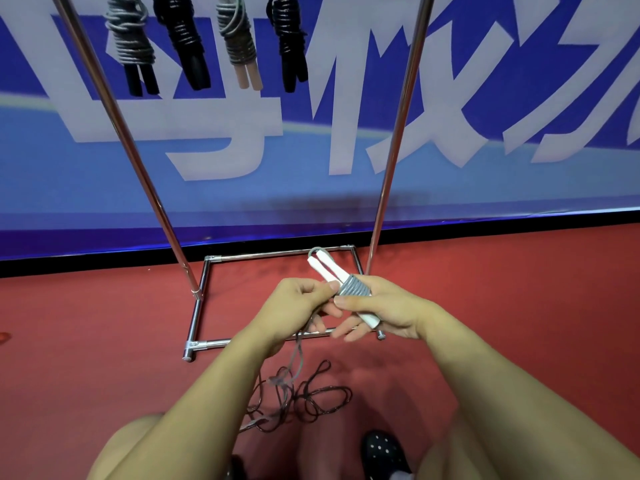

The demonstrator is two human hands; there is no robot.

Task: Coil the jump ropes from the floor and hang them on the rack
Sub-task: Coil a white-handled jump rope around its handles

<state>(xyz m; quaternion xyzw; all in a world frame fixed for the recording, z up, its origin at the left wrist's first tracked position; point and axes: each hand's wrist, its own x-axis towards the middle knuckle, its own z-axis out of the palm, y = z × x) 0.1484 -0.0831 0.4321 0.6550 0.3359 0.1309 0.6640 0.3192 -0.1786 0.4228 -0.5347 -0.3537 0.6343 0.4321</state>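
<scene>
My right hand (384, 306) grips a jump rope by its two white handles (327, 268), held side by side and pointing away from me. Grey cord is wound in several turns (354, 287) round the handles just above my thumb. My left hand (298, 303) pinches the grey cord beside those turns. The loose cord (298, 393) hangs from my left hand into a tangle of loops on the red floor between my knees. Several coiled ropes (183, 32) hang from the chrome rack (138, 157) at the top of the view.
The rack's two slanted poles and its rectangular chrome base (197, 320) stand on the red floor directly ahead. Behind it runs a blue banner with large white characters (346, 133). My dark dotted shoe (382, 452) is at the bottom edge.
</scene>
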